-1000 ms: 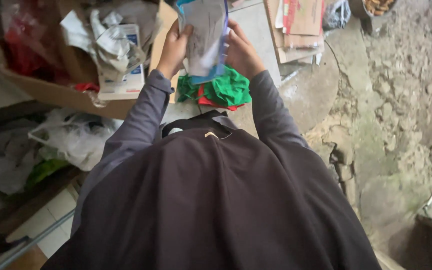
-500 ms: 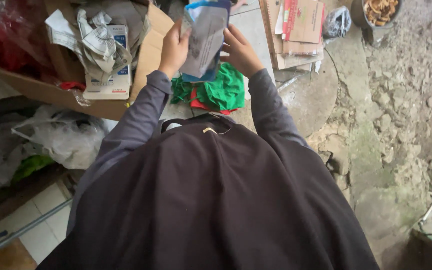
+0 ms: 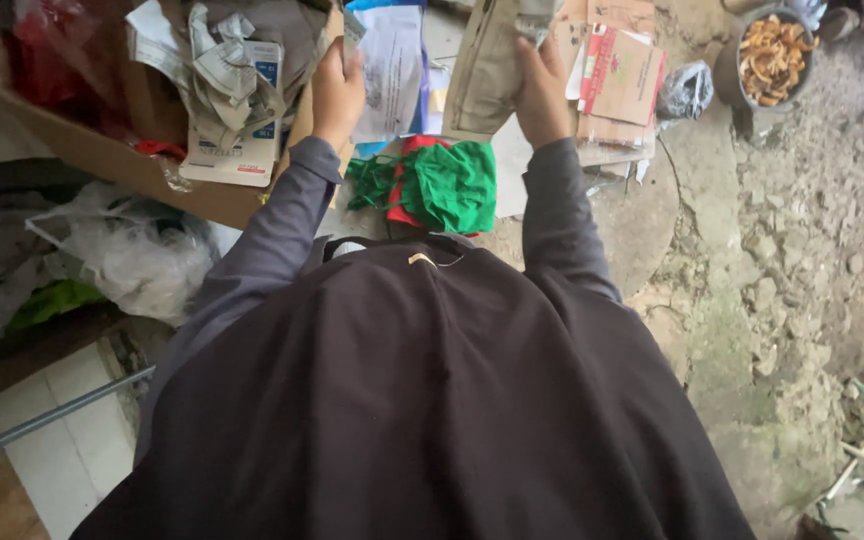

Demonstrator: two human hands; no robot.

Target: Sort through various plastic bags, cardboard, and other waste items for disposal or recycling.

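Two hands up, both gripping, each on a separate item. Nearest to me, below the hands, a bundle of green cloth with a red piece under it lies on the round stone slab.

Left hand: fingers curled shut around the left edge of a white-and-blue plastic pouch. Thumb lies on the front face, the other fingers wrap behind. Pouch is flat, pale on the face with a blue border showing at top and right, held upright just right of the cardboard box.

Right hand: fingers closed on the right edge of a tan paper sheet. Fingertips press the front near its top; thumb not visible. Sheet is creased, hangs nearly upright, its lower edge just above the green cloth. The two held items are side by side, with a narrow gap between them.

Left of the hands: the cardboard box holds crumpled newspaper and a small white-and-blue carton. Farther right: a stack of flattened cardboard just beyond the right hand, then a round tin of brown dried pieces on rough ground.
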